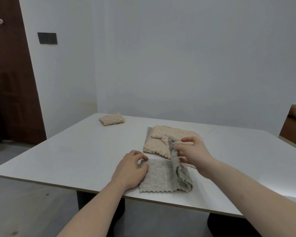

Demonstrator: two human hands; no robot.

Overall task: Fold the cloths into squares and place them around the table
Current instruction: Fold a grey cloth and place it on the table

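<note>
Grey-beige cloth (161,175) mid-fold near the table (75,151) edge.
Left hand (132,170) pinches one corner, right hand (191,151) pinches the lifted flap; uneven pulling could skew the square.

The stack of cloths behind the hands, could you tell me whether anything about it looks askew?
Yes. On the stack one corner of the top beige cloth is flipped over on itself, and a grey cloth pokes out at the stack's far left edge, so the layers are not aligned.
</note>
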